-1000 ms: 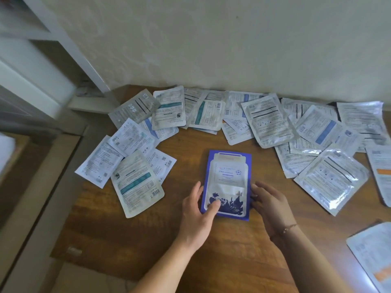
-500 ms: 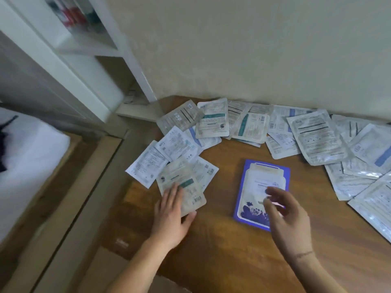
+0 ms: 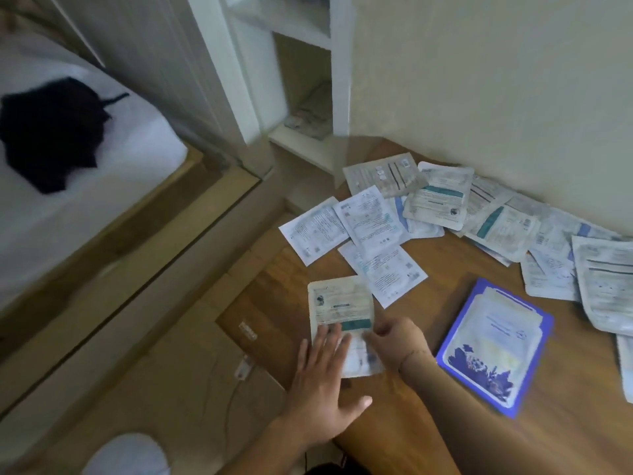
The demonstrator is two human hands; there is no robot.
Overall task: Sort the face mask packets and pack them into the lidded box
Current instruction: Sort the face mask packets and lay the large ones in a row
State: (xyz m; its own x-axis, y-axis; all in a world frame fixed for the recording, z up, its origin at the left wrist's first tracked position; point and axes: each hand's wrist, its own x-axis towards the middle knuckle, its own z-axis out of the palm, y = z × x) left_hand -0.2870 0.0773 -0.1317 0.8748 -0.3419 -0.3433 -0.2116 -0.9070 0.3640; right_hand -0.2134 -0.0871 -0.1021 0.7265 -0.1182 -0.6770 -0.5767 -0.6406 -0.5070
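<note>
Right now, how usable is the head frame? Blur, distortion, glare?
Head view: motion blur throughout, print on the scattered packets unreadable; both hands smeared, left hand flat on the teal-band packet, right hand at its edge, grip unclear. Wide-angle bending on the shelf frame. Soft even light, no harsh glare; blue packet clearest.

A pale cream wall (image 3: 496,97) with a faint texture stands behind the brown wooden desk (image 3: 445,423). Left of the wall there is a white shelf unit (image 3: 291,25) with 2 open compartments in view (the lower one holds something grey and blurred). On the far left lies a bed (image 3: 85,186) with a white sheet in a wooden frame, and a black cloth (image 3: 51,132) rests on it. The floor (image 3: 154,371) is beige. The light is soft and even.
</note>
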